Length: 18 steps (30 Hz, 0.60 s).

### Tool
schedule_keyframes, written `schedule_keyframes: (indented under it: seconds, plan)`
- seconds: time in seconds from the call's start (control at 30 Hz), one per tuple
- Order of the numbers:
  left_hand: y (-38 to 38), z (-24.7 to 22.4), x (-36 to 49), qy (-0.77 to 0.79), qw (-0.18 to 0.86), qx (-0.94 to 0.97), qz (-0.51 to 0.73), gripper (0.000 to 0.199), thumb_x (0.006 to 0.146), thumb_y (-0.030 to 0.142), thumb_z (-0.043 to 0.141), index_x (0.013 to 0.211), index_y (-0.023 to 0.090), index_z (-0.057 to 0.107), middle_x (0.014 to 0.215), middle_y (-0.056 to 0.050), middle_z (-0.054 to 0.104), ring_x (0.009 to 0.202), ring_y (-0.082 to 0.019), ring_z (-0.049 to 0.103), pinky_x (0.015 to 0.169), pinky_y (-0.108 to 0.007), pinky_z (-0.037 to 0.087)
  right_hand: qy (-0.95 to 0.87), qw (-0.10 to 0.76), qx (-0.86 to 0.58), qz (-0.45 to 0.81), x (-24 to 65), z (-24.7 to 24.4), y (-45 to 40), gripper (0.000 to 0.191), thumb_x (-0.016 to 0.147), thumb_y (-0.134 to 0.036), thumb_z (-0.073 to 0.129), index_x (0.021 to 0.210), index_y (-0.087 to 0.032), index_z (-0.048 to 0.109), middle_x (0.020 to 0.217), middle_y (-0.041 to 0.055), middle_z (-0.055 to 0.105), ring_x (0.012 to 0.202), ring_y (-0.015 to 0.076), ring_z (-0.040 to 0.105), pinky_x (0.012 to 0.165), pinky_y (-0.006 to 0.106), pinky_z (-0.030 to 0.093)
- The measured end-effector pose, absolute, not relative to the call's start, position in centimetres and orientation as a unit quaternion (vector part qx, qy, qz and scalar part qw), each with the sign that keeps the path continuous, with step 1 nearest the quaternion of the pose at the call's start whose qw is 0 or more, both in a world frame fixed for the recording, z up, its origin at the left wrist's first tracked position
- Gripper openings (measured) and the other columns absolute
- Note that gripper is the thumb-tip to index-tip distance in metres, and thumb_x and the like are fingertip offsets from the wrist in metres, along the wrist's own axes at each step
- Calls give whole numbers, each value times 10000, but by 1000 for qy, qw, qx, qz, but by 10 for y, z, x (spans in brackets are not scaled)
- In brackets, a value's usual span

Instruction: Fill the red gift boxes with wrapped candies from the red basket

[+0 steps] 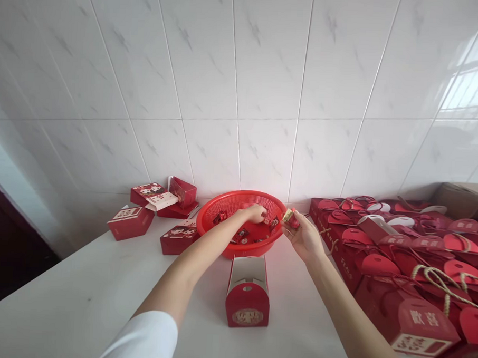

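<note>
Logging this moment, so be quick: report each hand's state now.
Left hand: in the round red plastic mesh basket; whether it grips anything cannot be told.
Right hand: closed, holding small gold-and-red wrapped items.

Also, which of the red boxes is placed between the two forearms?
The open-topped box in front of the red basket, its pale inside showing. The other boxes are grouped at the right or sit left of the basket.

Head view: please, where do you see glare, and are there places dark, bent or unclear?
Head view: barred window reflection glaring on the tiled wall, far right; head view: tile lines fanning outward, likely lens distortion; head view: lower left beyond the table nearly black; head view: left hand too indistinct to read its grip.
</note>
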<state>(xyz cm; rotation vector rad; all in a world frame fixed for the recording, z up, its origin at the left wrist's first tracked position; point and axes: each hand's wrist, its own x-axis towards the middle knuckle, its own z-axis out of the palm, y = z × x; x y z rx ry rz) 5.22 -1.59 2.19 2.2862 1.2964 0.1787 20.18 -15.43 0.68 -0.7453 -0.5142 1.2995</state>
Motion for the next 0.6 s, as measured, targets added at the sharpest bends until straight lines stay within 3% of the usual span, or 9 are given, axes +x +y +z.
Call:
schedule_keyframes:
  seconds: [0.2, 0.43, 0.6]
  plan:
    - [1, -5, 49, 511, 174, 841, -39, 221, 591, 155, 731, 790, 195, 645, 937, -88, 703, 970, -291, 663, 819, -340, 526, -216, 711, -340, 577, 197, 8, -157, 239, 686, -326, 860, 776, -202, 677, 849, 22, 727, 739, 179, 730, 654, 263, 594]
    - [7, -5, 44, 524, 174, 828, -97, 202, 521, 185, 779, 608, 189, 597, 745, -73, 680, 847, -295, 683, 735, -337, 543, -217, 695, -349, 590, 194, 8, -156, 261, 688, -342, 868, 778, -202, 667, 814, 27, 731, 703, 181, 726, 597, 262, 585]
    - [1, 3, 36, 537, 201, 813, -103, 211, 461, 122, 774, 545, 181, 590, 646, -63, 654, 722, -288, 671, 641, -350, 526, -218, 692, -342, 597, 195, 7, -156, 240, 676, -277, 873, 717, -194, 652, 683, -3, 681, 589, 113, 634, 544, 217, 560]
